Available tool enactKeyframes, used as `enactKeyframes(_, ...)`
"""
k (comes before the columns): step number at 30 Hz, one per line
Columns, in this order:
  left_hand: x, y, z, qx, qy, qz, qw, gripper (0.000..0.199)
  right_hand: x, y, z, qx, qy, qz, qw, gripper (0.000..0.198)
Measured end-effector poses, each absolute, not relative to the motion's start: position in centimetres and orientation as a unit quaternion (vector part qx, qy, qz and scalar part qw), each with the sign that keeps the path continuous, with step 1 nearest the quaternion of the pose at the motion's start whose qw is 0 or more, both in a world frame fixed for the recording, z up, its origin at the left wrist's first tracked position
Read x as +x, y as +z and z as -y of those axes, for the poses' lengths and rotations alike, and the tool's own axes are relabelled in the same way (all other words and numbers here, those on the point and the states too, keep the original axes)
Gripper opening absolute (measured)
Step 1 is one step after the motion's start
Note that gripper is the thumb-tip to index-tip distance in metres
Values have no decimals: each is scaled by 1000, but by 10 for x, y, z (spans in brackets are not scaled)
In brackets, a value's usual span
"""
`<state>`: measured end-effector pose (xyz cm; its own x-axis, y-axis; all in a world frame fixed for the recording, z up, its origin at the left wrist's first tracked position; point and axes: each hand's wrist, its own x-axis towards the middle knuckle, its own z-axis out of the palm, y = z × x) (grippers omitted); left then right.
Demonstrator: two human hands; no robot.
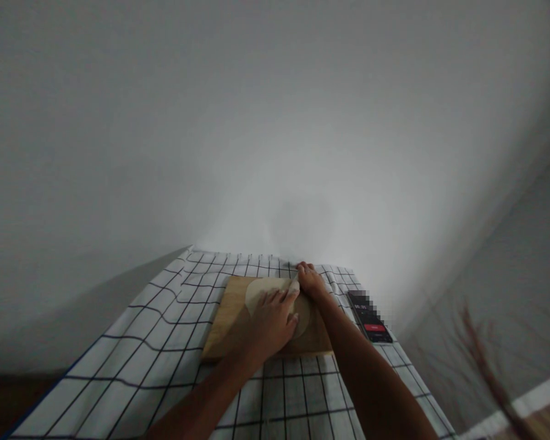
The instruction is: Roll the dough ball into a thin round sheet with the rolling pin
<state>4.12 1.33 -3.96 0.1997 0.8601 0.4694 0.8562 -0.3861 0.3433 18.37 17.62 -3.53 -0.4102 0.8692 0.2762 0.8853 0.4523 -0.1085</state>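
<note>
A thin, pale sheet of dough (pixel 258 289), roughly round, lies on a wooden board (pixel 223 321). My left hand (pixel 274 319) rests flat on the middle of the sheet, fingers spread and pointing away from me, covering part of it. At the far right edge of the dough, my right hand (pixel 310 279) is closed on the rim. A fold of dough stands up beside its fingers, lifted off the board. The tips of the right fingers are small and partly hidden.
The board lies on a table covered by a white cloth with dark grid lines (pixel 165 330). To the right of my right forearm lies a phone (pixel 370 316) with a lit timer screen. A pale wall (pixel 275 134) rises behind the table. Blurred thin twigs (pixel 481 351) stand at lower right.
</note>
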Motion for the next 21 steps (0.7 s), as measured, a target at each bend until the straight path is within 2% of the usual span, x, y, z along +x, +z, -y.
enactKeyframes(11,45,-40,-8,767,291,-572,1,56,171,-31,-192,-467,31,838,279,36)
enactKeyframes(15,48,-39,-7,761,289,-581,4,58,166,-31,-201,-430,54,859,272,37)
enactKeyframes(21,45,-36,-11,758,307,-575,29,50,165,-38,-202,-441,67,858,254,33)
